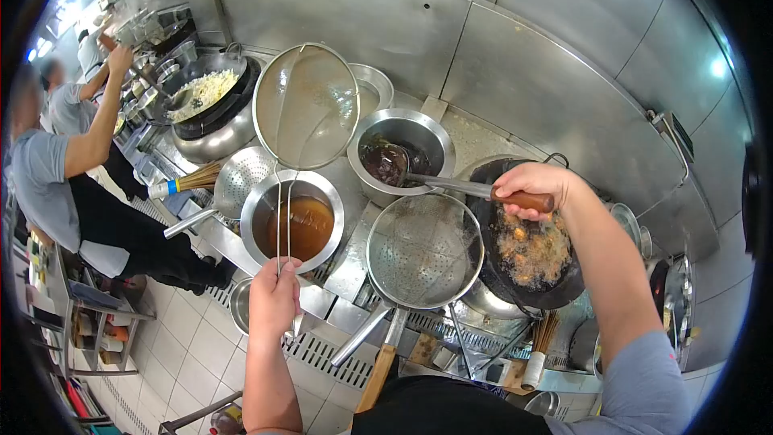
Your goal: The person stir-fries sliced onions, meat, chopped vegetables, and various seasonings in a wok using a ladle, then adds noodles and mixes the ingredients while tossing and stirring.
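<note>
My left hand [274, 296] is closed around the wire handle of a round fine-mesh strainer [306, 105], raised over the counter. Below its handle stands a steel pot of brown liquid [299, 225]. My right hand [531, 190] grips the wooden handle of a ladle [451, 184]. The ladle's bowl dips into a second steel pot [439, 141] holding dark liquid. Under my right forearm, food bubbles in the oil of a black wok [535, 254]. Another mesh strainer [423, 262] lies in front of me, overlapping a perforated one.
A perforated ladle [243, 181] and a bamboo brush [197, 180] lie to the left. A second bamboo brush [539, 346] is near my right side. Further left, a co-worker [60, 173] stirs pale food in a wok [201, 97]. A steel wall [346, 16] runs behind.
</note>
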`<action>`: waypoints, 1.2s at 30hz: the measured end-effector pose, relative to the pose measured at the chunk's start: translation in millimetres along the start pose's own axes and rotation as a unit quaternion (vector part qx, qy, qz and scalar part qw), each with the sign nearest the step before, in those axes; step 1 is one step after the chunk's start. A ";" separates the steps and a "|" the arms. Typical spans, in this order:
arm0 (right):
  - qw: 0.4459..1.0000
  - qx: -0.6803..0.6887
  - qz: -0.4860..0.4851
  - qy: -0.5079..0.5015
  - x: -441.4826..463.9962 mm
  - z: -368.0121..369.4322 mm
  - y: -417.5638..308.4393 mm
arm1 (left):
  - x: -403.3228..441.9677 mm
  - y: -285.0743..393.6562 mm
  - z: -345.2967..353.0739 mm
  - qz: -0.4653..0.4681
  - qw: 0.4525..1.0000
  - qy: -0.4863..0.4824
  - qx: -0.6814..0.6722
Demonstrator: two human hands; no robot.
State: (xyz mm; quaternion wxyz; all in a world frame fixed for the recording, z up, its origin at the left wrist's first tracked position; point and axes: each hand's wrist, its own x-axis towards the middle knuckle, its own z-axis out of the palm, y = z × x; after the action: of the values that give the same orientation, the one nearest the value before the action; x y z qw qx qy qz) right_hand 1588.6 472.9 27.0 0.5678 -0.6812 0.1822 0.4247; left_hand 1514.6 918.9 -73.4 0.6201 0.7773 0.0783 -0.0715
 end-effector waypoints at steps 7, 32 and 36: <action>0.981 0.181 -0.069 -0.034 -17.4 28.2 55.2 | 2.6 -4.1 0.1 -0.008 1.000 0.018 0.003; 0.906 0.274 -0.163 0.280 -194.6 101.2 208.9 | 76.3 -39.6 121.4 -0.151 0.928 -0.243 -0.237; 0.913 0.104 -0.123 0.374 -191.9 93.2 265.7 | 83.3 -40.5 122.8 -0.177 0.935 -0.208 -0.227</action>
State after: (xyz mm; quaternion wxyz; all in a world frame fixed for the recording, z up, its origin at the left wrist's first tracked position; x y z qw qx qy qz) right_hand 1249.9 437.7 13.8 0.5738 -0.7441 0.3393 0.0441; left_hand 1585.7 810.8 -156.5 0.7598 0.5572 0.0980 -0.3203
